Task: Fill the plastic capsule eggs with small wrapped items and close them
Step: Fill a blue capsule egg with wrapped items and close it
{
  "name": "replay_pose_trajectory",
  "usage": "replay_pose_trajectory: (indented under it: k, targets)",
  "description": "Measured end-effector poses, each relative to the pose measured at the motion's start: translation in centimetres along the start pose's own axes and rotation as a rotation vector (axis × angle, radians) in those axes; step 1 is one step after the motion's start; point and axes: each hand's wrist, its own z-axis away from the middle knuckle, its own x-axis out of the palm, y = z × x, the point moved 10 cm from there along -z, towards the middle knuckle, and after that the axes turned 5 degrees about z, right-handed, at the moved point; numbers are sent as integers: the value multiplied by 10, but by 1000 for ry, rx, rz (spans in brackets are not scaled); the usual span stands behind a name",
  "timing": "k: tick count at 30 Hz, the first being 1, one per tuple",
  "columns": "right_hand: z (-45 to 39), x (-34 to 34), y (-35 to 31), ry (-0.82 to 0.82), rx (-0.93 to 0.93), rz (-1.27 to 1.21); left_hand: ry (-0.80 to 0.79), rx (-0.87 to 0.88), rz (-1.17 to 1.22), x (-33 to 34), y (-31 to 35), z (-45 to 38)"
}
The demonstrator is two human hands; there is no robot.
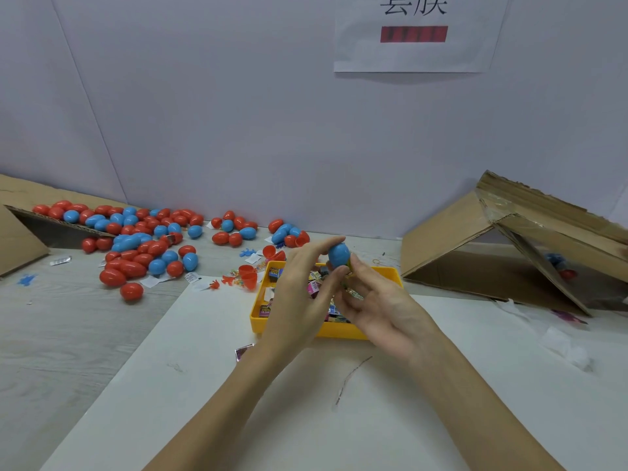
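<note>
The blue plastic capsule egg [339, 254] is being held above the yellow plastic tray [390, 274] of small wrapped items [314, 286], both hands' grip pinching it: left hand [307, 294], right hand [380, 300]. A wrapper corner seems to be sticking out beneath; it could be jamming the seam, popping the halves apart.

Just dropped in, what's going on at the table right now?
A person is holding a blue capsule egg over the yellow tray of small wrapped items. The left hand pinches the egg with fingers and thumb, and the right hand grips it from the other side; whether it is fully closed is hard to tell. A pile of red and blue eggs lies on the table to the left, with a few open red halves by the tray.
</note>
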Motion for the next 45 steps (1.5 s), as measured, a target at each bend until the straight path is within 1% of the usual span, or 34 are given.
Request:
replay_pose_trajectory:
  k: [5,9,12,15,18,20,22,25,29,35,40,45]
  targets:
    - [2,9,15,-29,114,-112,69,68,-121,-6,2,2]
    - [2,10,23,-25,169,-159,103,87,-133,-12,3,0]
    - [2,10,27,-25,196,-192,87,94,-112,-13,6,-3]
    - [2,11,30,-39,219,-223,47,58,-53,-13,2,-5]
    - [3,12,30,-50,222,-236,-45,15,17,-5,-2,-6]
    - [3,11,29,-39,218,-221,-62,-10,61,-3,-4,-5]
    - [4,11,30,-25,217,-207,-37,-2,52,-3,-3,-4]
    - [4,12,31,-17,221,-199,-6,37,-39,-3,0,-3]
    - [5,13,34,-10,240,-200,-18,35,-75,-2,1,-4]
    - [6,13,33,-6,233,-203,8,19,-35,-6,2,-5]
    - [6,14,32,15,218,-188,-17,-26,60,-7,0,-4]
    - [7,14,35,32,222,-188,8,-46,68,-6,-3,-5]
